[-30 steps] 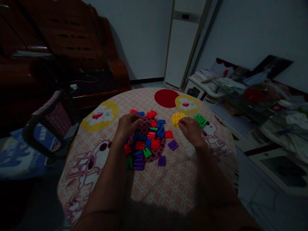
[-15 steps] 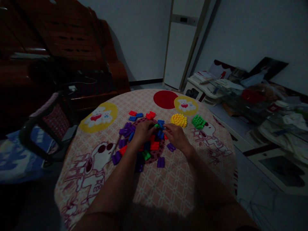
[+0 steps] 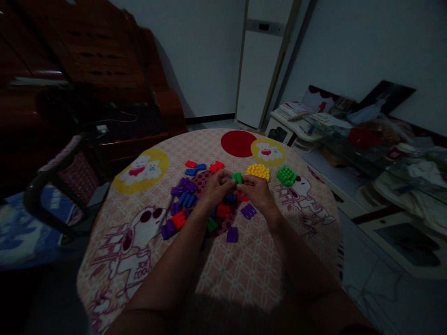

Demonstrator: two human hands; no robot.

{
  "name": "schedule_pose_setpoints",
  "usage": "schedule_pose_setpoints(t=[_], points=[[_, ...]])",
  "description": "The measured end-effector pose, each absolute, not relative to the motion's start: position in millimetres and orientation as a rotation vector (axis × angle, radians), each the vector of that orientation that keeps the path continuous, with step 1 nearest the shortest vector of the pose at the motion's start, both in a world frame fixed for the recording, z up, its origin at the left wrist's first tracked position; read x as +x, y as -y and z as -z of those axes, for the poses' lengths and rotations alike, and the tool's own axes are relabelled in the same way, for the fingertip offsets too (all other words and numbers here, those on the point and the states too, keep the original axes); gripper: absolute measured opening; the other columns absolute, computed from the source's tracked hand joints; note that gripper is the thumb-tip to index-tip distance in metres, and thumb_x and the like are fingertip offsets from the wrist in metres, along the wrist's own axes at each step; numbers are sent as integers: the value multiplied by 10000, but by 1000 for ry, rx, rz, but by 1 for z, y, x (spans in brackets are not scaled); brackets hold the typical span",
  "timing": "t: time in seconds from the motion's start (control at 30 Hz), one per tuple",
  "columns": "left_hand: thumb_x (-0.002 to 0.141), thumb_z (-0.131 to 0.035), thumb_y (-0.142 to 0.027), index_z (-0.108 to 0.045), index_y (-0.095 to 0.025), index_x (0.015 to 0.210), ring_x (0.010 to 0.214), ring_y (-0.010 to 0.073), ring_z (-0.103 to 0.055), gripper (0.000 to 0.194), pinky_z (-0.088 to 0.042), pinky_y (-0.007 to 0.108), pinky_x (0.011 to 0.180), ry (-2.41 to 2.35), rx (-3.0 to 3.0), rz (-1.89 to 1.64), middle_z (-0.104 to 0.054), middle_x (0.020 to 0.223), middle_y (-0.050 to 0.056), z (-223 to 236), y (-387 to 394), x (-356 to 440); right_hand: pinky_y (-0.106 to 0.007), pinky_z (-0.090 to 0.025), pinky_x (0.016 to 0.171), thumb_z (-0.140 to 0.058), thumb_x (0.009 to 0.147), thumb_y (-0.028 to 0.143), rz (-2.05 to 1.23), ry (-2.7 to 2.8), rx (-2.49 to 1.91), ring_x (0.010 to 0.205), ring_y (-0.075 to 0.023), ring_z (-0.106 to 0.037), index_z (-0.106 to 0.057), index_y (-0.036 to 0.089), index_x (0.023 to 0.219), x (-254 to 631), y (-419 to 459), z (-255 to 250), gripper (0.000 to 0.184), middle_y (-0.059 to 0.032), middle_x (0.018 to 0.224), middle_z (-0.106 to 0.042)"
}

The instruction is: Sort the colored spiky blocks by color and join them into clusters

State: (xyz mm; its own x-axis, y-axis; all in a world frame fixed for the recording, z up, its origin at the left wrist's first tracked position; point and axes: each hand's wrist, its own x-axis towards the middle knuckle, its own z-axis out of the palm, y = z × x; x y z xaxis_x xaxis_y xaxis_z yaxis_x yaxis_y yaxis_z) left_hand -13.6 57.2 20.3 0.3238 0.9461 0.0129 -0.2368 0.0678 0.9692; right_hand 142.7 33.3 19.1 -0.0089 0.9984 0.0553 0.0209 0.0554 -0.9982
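A small green toy building block (image 3: 237, 177) is held up between my two hands over the middle of the table. My left hand (image 3: 217, 187) has its fingers closed at the block's left side. From the right, my right hand (image 3: 257, 191) pinches the same block. Below and left of the hands lies a loose spread of blocks: purple blocks (image 3: 183, 186), blue blocks (image 3: 187, 200), red blocks (image 3: 179, 219) and a green block (image 3: 211, 225). Part of this spread is hidden by my left hand and forearm. Just behind my right hand sits a round yellow cluster of pieces (image 3: 258, 171).
A green cluster of pieces (image 3: 287, 176) stands at the right on the patterned tablecloth (image 3: 240, 274). Two purple blocks (image 3: 248, 211) lie near my right wrist. A chair (image 3: 66, 186) stands left of the table, and a cluttered cabinet (image 3: 314, 125) lies to the right.
My hands have come together at the middle, the right one leaving the yellow cluster. A green block has been picked up from the spread and now sits between both hands.
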Motion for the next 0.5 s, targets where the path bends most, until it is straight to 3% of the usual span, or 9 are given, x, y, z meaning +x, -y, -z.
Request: schedule_pose_setpoints(t=[0.23, 0.5], points=[[707, -754, -361, -606, -169, 907, 681, 183, -709, 314, -546, 260, 600, -888, 1298, -978, -722, 738, 19, -16, -62, -19, -284, -585, 612, -737, 633, 355, -995, 1154, -1292, 678, -172, -699, -739, 159, 897, 171, -40, -30, 328, -21, 758, -734], [701, -737, -374, -665, -138, 875, 664, 177, -694, 302, -560, 284, 624, -995, 1290, -1066, -733, 752, 50, -20, -69, -35, -274, -560, 530, -789, 607, 328, -528, 992, -1563, 545, -152, -649, -695, 129, 800, 276, -39, -46, 293, -29, 644, -690]])
